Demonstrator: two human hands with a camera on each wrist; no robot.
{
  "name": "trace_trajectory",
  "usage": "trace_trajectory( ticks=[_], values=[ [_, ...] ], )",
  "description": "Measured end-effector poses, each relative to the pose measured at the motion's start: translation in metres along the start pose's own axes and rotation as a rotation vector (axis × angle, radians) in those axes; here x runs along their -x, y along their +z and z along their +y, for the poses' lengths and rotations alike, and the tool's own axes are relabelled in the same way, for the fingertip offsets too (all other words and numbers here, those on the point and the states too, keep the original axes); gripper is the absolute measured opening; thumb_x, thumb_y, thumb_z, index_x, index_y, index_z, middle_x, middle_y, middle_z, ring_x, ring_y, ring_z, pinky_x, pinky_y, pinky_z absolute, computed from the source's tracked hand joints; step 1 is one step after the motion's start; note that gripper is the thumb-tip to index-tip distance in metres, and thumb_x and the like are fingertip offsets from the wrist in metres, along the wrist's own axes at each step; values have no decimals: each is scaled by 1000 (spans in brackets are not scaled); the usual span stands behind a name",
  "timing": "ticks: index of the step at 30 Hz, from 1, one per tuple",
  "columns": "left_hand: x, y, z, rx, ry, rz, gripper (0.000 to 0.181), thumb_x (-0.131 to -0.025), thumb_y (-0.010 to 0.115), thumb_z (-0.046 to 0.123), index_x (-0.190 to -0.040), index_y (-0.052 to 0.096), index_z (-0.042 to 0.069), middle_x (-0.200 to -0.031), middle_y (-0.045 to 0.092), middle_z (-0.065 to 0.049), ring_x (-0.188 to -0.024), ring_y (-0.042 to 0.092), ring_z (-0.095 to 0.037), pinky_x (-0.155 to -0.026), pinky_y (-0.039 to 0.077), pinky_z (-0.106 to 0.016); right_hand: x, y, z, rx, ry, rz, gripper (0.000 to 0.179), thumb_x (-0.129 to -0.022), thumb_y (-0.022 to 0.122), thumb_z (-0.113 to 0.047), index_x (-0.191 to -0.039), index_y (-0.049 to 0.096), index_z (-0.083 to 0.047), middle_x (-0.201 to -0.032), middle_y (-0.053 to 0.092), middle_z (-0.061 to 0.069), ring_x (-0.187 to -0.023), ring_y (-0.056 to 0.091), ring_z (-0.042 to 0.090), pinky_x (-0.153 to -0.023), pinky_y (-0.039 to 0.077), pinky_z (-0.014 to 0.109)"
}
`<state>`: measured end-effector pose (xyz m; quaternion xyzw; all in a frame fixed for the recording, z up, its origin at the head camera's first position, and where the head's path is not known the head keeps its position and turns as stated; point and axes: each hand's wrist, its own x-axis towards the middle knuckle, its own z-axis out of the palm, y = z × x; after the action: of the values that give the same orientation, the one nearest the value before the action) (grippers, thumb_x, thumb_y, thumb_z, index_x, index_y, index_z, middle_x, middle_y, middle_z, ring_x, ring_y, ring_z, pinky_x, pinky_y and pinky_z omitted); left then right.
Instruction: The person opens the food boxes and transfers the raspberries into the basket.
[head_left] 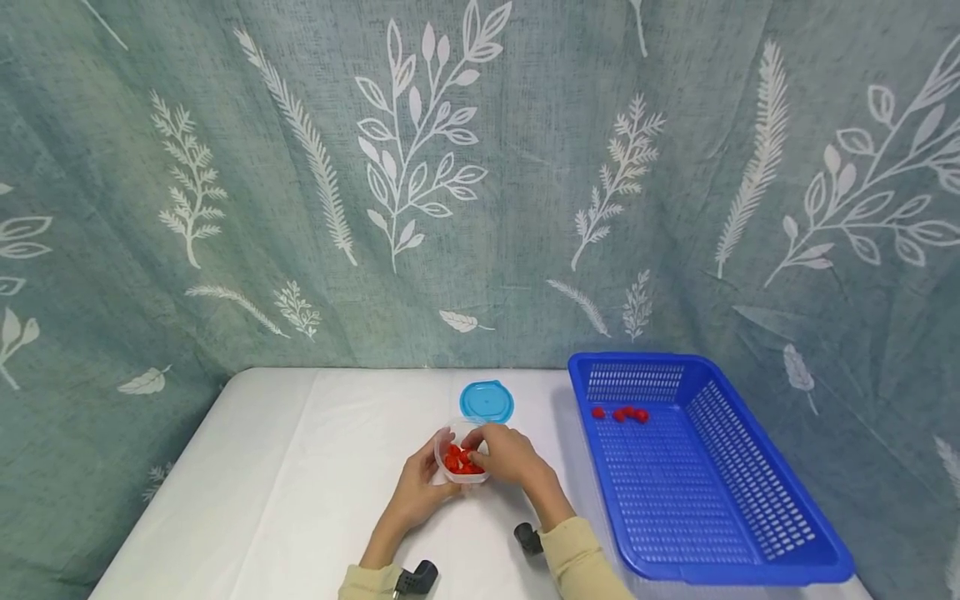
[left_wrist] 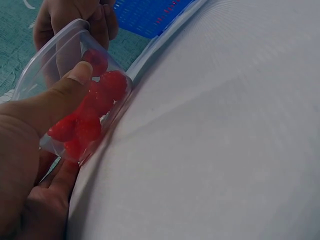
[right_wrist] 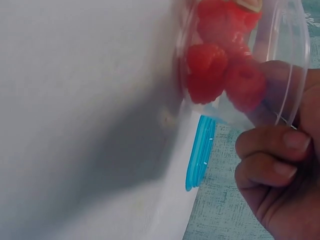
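Observation:
A clear plastic container (head_left: 463, 478) with several red raspberries (head_left: 457, 458) in it stands on the white table. My left hand (head_left: 422, 487) holds it from the left side, thumb near me and fingers round the far side. In the left wrist view, the thumb (left_wrist: 75, 80) presses on the container's outer wall. My right hand (head_left: 506, 454) reaches over the rim with fingers inside, close to the raspberries. Two of its fingers (right_wrist: 272, 142) stay bent outside the rim in the right wrist view. Whether its fingertips pinch a raspberry is hidden.
Behind the container lies a round blue lid (head_left: 487, 402) on the table (head_left: 300, 483). To the right is a large blue plastic basket (head_left: 675, 500) with perforated sides. Several raspberries (head_left: 628, 413) lie near its back left. A green leaf-patterned cloth (head_left: 525, 208) hangs behind.

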<state>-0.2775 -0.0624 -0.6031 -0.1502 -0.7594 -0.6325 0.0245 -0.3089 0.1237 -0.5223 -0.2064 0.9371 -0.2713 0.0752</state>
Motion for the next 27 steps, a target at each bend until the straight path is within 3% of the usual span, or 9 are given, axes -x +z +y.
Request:
trace_trajectory(
  ticks=[3,10,22,27],
  values=[
    [2,0,-1,-2,5,8,89,-78,85,6,-154,40,1,-151,52,-20,-146,42,-36,-120,31,-47,2,1,1,-9,-35,1,17,-96,68,-14,-111,76,-12,-108,74,2,-96,67,20,-83,57,42],
    [0,0,2,12,6,4,87,-78,85,3,-154,40,1,-151,51,-20,-145,43,-35,-119,32,-45,4,0,4,-1,-79,32,13,-98,65,-13,-107,74,-12,-106,74,1,-95,67,20,-83,56,43],
    [0,1,3,24,3,-5,88,-77,85,1,-153,41,1,-151,51,-20,-146,41,-35,-119,32,-45,11,-5,5,-83,-61,70,12,-100,63,-17,-106,73,-12,-97,72,-1,-94,65,18,-85,56,43],
    [1,0,5,22,0,-4,87,-78,85,2,-153,41,1,-151,51,-19,-147,41,-35,-119,32,-46,17,-5,4,-153,-50,103,12,-99,66,-18,-107,73,-13,-95,71,-3,-91,64,15,-80,56,36]
  ],
)
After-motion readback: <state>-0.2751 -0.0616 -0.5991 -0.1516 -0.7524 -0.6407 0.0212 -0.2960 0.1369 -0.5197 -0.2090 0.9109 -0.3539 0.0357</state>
